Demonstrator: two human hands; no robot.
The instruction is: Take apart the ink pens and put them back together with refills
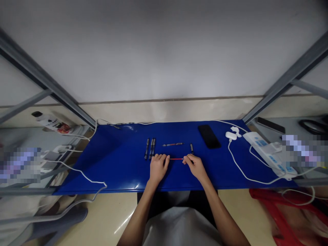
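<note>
On the blue surface (115, 164), the left hand (157, 168) and right hand (196, 166) each pinch one end of a thin red refill (176, 159), fingers closed on it. It lies level just in front of the dark pens (150, 148), with a black phone (209, 136) further right of them.

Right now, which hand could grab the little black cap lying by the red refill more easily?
The right hand, probably. Its fingertips pinch the red refill just below the black cap, while the left hand holds the refill's other end, nearer the three pens.
</note>
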